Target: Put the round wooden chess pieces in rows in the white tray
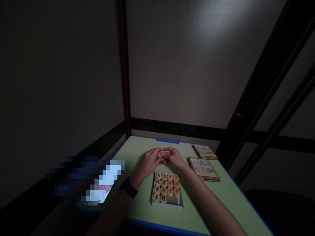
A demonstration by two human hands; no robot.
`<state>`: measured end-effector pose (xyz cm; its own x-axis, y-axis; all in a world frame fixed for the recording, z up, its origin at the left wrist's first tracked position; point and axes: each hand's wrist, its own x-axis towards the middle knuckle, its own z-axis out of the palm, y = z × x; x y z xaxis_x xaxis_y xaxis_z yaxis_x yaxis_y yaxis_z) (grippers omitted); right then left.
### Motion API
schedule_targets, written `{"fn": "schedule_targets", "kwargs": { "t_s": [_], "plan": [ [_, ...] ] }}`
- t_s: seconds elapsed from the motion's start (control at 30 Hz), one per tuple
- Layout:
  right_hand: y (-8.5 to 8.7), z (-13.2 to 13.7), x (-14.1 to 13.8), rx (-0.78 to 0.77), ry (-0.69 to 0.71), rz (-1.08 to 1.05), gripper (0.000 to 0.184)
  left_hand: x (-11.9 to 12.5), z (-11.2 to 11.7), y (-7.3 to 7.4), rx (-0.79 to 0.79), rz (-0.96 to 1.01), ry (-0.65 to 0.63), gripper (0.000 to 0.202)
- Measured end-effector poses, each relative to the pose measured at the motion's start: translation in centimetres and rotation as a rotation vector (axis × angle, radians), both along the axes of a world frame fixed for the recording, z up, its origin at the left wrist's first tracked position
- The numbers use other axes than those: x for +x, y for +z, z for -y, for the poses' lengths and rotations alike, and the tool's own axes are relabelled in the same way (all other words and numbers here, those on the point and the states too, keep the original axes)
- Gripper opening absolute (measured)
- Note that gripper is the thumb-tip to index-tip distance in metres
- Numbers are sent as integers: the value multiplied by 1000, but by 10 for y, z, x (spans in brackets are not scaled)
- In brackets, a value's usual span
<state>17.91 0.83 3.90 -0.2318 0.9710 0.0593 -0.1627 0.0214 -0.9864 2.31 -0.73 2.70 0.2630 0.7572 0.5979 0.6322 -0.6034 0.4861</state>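
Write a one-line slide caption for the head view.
Both hands, left hand and right hand, pinch one round game piece above an open box of pieces on a green table.

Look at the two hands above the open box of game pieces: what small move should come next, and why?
Probably lower the round piece, pinched between the left hand and right hand, into the box. The box lies just below the hands, and its near row shows a bare gap on the right beside the seated pieces, so a free slot seems ready.
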Motion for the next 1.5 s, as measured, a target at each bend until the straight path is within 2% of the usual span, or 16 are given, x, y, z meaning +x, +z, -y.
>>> {"fn": "schedule_targets", "kwargs": {
  "t_s": [0.2, 0.37, 0.53, 0.7, 0.93, 1.13, 1.3, 1.5],
  "plan": [
    [3, 1, 0, -40, -11, -2, 39, -6, -4, -11, 92, 94, -1, 19],
    [3, -1, 2, -40, -140, -39, 34, -10, -1, -8, 134, 118, -3, 18],
    [2, 0, -1, -76, -78, -20, 33, -12, 1, -7, 122, 116, 12, 21],
    [-1, -2, -2, -46, -148, -54, 36, -12, 0, -9, 105, 145, 5, 22],
    [-8, 0, -2, -120, -23, -114, 44, -10, -2, -16, 32, 179, 17, 23],
    [-4, 5, -6, -96, -12, -103, 53, -9, -1, -16, -13, 195, 5, 25],
    [-2, 6, -9, -86, -9, -75, 54, -9, 1, -12, -12, 192, 1, 28],
    [0, 9, -7, -90, 43, -61, 54, -9, -1, -16, -29, 197, 14, 31]
  ]
}}
